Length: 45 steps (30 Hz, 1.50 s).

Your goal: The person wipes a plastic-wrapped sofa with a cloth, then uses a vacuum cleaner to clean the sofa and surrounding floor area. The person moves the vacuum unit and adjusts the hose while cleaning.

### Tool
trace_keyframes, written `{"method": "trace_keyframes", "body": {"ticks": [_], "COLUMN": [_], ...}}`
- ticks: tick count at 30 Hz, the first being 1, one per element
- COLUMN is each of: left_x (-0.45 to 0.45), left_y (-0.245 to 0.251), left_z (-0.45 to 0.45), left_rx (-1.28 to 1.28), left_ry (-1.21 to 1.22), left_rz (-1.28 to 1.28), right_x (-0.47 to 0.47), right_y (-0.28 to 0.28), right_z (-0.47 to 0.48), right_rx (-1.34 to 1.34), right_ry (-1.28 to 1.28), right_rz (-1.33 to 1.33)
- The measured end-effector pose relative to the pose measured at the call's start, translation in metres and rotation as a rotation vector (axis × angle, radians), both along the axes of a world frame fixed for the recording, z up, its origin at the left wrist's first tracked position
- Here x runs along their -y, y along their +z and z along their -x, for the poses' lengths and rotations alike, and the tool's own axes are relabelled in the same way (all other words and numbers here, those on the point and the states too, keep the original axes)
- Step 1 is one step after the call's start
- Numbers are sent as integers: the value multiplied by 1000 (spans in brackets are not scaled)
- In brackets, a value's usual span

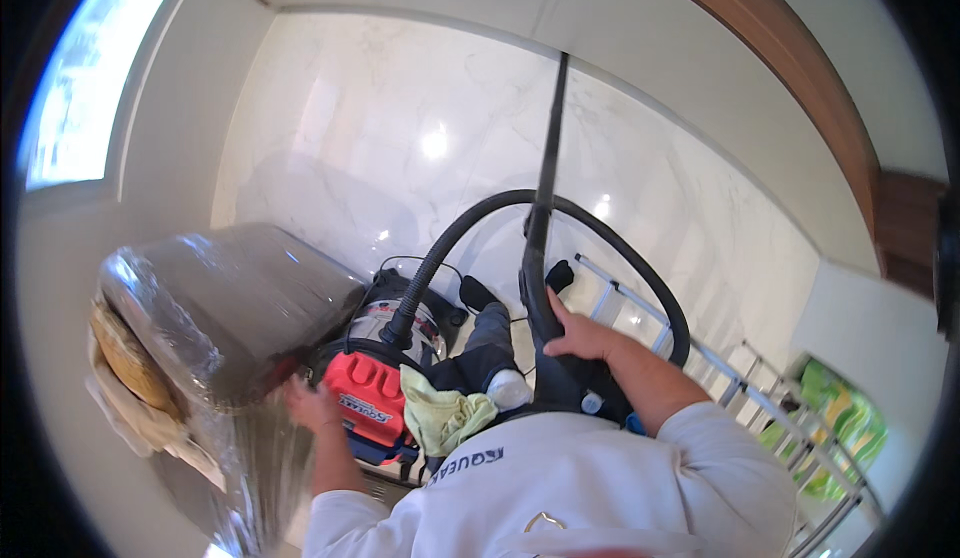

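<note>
My right hand (589,331) is closed around the black handle of a vacuum wand (541,220), whose far end meets the base of the wall. A ribbed black hose (442,247) loops from the wand to a drum vacuum cleaner (375,318) by my feet. Beside the vacuum's red top (364,393), my left hand (309,406) is blurred, near the plastic-wrapped furniture; whether it touches anything cannot be told. A pale yellow cloth (442,412) hangs at my waist, close to a white-capped bottle (508,389).
Furniture wrapped in clear plastic (247,295) stands at left, with beige fabric (120,408) beside it. An aluminium ladder (742,385) lies or leans at right, near a green patterned item (844,423). Pale walls edge the glossy marble-look floor (375,123).
</note>
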<state>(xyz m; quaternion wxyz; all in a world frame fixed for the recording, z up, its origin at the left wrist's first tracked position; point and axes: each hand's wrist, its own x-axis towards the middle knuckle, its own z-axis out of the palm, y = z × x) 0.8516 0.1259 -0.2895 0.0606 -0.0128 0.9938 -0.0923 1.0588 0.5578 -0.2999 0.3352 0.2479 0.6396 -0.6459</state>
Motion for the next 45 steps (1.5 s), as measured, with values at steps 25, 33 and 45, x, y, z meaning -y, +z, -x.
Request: {"method": "trace_keyframes", "body": {"ticks": [25, 33, 45], "left_x": [-498, -491, -379], "left_y": [125, 122, 139], "left_z": [-212, -204, -19], "left_rx": [1463, 1367, 756], "left_ry": [346, 433, 756], "left_rz": [-1448, -1504, -1837], "right_x": [-23, -41, -80], "right_y": [183, 184, 183], "right_z": [-177, -170, 49], "right_rx": [-120, -175, -313], "right_ry": [-809, -612, 125], "right_rz": [-393, -458, -230]}}
